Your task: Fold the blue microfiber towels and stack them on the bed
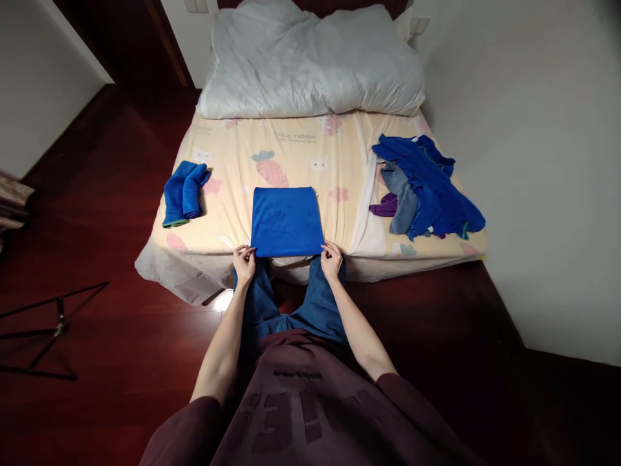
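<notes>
Shirt (pixel 301 408) foremost, left hand (pixel 244 263) and right hand (pixel 331 261) pinch the blue cloth's (pixel 287 222) corners at the bed's (pixel 230 220) near edge — uneven tugging could skew it.

Can see only part of the stand (pixel 59 329), cut off at left, and shirt (pixel 305 388), cut off at bottom. Cannot read smallest print (pixel 297 142) on sheet (pixel 230 194), nor see underside of blue cloth (pixel 286 223).

The only view looks from the wearer's head, just short of the bed's (pixel 295 162) near edge, forward and steeply down across it, close yet wide: blue cloth (pixel 287 223) about mid-view, wearer's shirt (pixel 301 401) before the bed, floor (pixel 111 213) left of it.
</notes>
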`<control>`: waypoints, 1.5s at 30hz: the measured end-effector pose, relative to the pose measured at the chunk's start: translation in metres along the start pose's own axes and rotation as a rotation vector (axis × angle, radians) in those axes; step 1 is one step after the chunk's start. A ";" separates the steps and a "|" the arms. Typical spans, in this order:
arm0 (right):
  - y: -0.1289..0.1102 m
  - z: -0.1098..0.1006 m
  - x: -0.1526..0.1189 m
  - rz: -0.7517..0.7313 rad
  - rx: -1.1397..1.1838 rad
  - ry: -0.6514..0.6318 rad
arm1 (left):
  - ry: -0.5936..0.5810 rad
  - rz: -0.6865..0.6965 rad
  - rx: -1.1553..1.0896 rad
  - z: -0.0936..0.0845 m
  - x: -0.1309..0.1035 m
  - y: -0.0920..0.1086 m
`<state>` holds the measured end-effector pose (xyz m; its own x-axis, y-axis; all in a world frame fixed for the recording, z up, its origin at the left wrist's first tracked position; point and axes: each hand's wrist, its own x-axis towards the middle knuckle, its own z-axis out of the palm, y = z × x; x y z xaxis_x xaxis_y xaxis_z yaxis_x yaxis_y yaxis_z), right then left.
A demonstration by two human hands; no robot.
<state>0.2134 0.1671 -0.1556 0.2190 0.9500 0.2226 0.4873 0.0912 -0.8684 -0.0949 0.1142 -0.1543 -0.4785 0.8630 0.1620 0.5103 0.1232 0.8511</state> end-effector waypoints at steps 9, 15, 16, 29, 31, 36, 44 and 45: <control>-0.003 0.001 -0.002 -0.180 0.008 -0.093 | -0.133 0.150 0.081 0.000 -0.004 -0.004; 0.007 0.005 0.004 -0.133 -0.082 -0.084 | -0.112 0.145 0.120 0.000 0.009 -0.010; 0.007 0.004 0.005 -0.145 -0.081 -0.073 | -0.112 0.174 0.127 -0.001 0.010 -0.009; 0.011 0.013 0.010 -0.083 0.109 0.035 | -0.074 0.192 0.124 -0.001 0.015 0.002; 0.016 0.014 0.011 -0.048 0.115 0.044 | -0.049 0.184 0.124 0.001 0.016 -0.002; 0.016 0.014 0.011 -0.194 0.130 -0.001 | -0.102 0.284 0.140 0.002 0.020 -0.012; 0.018 0.018 0.013 -0.101 0.170 -0.073 | -0.187 0.495 0.117 -0.001 0.032 -0.020; 0.019 0.019 0.013 -0.066 0.180 -0.074 | -0.188 0.505 0.102 -0.001 0.033 -0.019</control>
<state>0.2093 0.1872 -0.1774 0.1257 0.9588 0.2547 0.3385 0.1999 -0.9195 -0.1210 0.1398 -0.1646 -0.0247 0.8988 0.4376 0.7148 -0.2902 0.6363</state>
